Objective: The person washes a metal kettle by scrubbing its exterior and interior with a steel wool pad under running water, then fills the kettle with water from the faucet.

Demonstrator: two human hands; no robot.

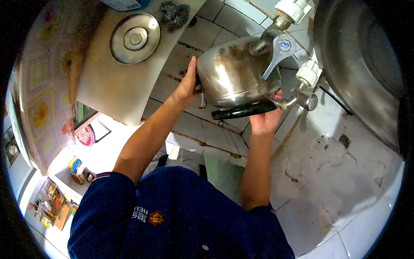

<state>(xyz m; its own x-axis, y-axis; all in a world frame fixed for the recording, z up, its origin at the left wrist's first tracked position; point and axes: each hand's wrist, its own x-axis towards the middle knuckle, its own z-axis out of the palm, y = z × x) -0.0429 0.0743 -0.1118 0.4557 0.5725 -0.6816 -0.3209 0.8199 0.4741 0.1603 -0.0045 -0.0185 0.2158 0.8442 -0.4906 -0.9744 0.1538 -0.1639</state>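
A steel kettle (235,71) with a black handle (243,111) is tilted under the taps, over the tiled basin. My left hand (188,82) presses against its left side, the palm flat on the metal. My right hand (265,121) is beneath the handle at the lower right, its fingers partly hidden behind the kettle and handle. Close above the kettle's right side is a tap with a grey lever (280,54). A second tap (307,101) reaches toward my right hand. A round steel lid (135,39) lies on the counter to the left.
A dark scouring pad (174,15) sits on the counter (112,86) near the basin edge. Dirty tiles (207,129) line the basin. At the upper right is a large metal vessel (362,64). A patterned cloth (41,95) hangs on the left.
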